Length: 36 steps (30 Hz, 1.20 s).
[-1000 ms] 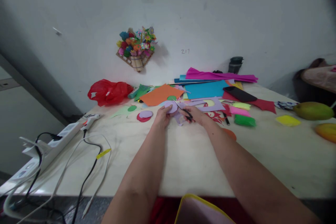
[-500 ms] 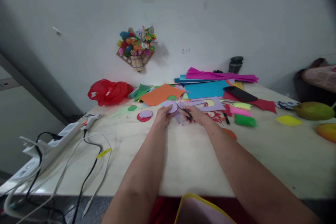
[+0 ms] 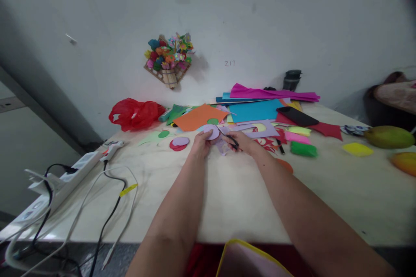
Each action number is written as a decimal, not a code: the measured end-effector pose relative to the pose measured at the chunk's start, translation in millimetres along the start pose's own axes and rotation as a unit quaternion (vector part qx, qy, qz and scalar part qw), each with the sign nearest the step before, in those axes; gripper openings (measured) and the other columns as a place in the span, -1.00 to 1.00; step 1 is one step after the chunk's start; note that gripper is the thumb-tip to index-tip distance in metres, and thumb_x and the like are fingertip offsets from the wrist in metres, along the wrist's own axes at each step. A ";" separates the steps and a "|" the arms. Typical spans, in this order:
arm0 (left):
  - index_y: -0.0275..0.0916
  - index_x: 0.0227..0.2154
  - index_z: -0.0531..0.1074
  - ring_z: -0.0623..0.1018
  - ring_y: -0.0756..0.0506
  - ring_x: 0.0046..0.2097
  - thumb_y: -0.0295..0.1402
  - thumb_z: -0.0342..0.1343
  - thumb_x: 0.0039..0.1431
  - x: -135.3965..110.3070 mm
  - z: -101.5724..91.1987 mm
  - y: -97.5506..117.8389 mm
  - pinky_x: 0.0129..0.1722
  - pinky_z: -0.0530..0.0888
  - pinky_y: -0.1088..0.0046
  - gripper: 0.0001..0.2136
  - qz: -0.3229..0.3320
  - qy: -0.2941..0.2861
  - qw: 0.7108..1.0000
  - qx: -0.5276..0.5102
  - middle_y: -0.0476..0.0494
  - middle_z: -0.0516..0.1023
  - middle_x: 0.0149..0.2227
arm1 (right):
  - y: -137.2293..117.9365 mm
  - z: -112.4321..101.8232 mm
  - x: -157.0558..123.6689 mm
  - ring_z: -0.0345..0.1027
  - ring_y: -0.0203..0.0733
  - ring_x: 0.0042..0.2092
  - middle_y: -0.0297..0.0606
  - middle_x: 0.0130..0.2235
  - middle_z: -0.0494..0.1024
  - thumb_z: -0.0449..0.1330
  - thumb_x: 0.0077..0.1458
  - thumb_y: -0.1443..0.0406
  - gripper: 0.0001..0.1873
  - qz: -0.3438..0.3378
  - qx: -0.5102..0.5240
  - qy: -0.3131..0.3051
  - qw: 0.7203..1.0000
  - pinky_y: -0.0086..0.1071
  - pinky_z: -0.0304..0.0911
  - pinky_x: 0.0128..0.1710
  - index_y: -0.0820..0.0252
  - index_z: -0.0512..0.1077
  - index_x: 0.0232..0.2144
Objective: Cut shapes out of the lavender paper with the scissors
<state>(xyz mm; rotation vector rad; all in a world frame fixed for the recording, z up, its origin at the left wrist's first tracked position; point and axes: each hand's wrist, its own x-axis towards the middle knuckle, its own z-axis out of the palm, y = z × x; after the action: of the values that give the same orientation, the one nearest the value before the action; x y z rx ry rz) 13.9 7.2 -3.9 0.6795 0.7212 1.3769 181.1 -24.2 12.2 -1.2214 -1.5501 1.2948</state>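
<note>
Over the middle of the table my left hand (image 3: 203,140) is closed on a round piece of lilac paper (image 3: 212,131), pinching it at its left edge. My right hand (image 3: 241,140) grips scissors (image 3: 232,140) with black handles, their blades pointing left at the paper's right edge. Below the hands hang or lie pale lilac paper scraps (image 3: 222,148); I cannot tell whether they are attached. To the left, a lilac paper circle (image 3: 180,141) lies on a red one (image 3: 177,147). A cut lilac sheet (image 3: 268,128) lies beyond my right hand.
Orange paper (image 3: 198,117) and blue paper (image 3: 255,111) lie behind the hands. A phone (image 3: 297,116) rests on red paper. At left are a red plastic bag (image 3: 134,114), a power strip (image 3: 61,184) and loose cables. Mangoes (image 3: 390,137) sit far right.
Hardly anything differs. The hands, the lilac circle and the scissors stay in nearly the same place, with only a very slight shift.
</note>
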 end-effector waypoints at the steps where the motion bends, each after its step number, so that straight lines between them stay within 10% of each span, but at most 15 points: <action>1: -0.41 -0.31 0.55 0.66 -0.12 -0.29 -0.62 0.22 0.08 0.2 -0.1 0.0 -0.22 0.66 0.33 -0.89 -0.001 0.003 1.000 0.001 -0.25 0.67 -0.33 | 0.1 -0.1 0.0 0.13 -0.43 -0.70 -0.47 -0.68 0.34 0.35 0.02 0.11 -0.65 -0.001 0.000 -0.001 1.000 -0.54 -0.08 -0.77 0.17 0.31 -0.53; 36: -0.43 -0.34 0.53 0.68 -0.22 -0.18 -0.62 0.21 0.10 -4.8 3.6 2.4 -0.16 0.67 0.25 -0.93 -0.003 0.007 1.000 0.019 -0.30 0.65 -0.31 | 2.2 -0.6 1.2 0.11 -0.40 -0.72 -0.45 -0.71 0.33 0.29 -0.04 0.06 -0.66 0.024 0.052 -0.006 0.998 -0.51 -0.06 -0.74 0.15 0.31 -0.54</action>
<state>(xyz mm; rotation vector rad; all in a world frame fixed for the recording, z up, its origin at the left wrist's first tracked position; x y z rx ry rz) 15.0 2.5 0.4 0.6969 0.7617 1.3675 181.8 -22.8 10.1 -1.1942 -1.4499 1.3986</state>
